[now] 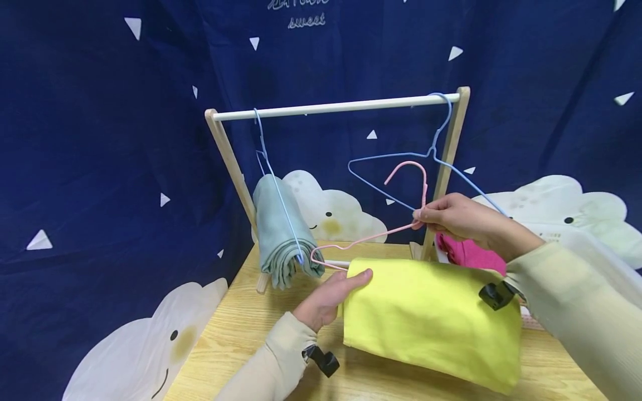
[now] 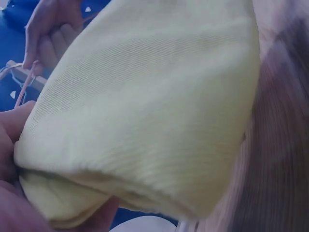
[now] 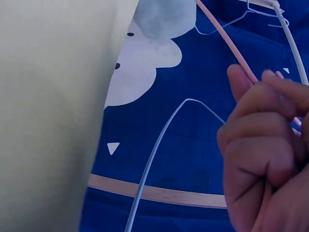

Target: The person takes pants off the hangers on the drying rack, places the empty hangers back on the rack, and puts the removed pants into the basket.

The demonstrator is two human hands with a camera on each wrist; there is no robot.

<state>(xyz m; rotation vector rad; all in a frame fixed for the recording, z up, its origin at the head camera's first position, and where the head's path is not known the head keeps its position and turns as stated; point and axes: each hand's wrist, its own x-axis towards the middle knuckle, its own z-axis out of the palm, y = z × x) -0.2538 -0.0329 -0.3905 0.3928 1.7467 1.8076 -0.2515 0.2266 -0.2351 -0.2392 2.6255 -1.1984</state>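
Note:
My right hand [image 1: 458, 218] grips a pink hanger [image 1: 368, 238] just below its hook, in front of the rack's right side. Over the hanger's lower bar hangs a folded yellow cloth [image 1: 431, 317]. At the cloth's upper left corner, my left hand [image 1: 333, 298] pinches the fabric, thumb on the front and fingers behind. The cloth [image 2: 145, 116] fills most of the left wrist view and covers part of the left hand. Curled fingers of the right hand [image 3: 263, 140] wrap the pink wire [image 3: 227, 41] in the right wrist view.
A wooden rack with a white rod [image 1: 336, 108] stands on the table [image 1: 220, 340]. On it hang a blue hanger [image 1: 391, 155] at right and another carrying a rolled grey-green cloth [image 1: 283, 223] at left. A white bin [image 1: 587, 256] with a pink cloth [image 1: 471, 253] stands at right.

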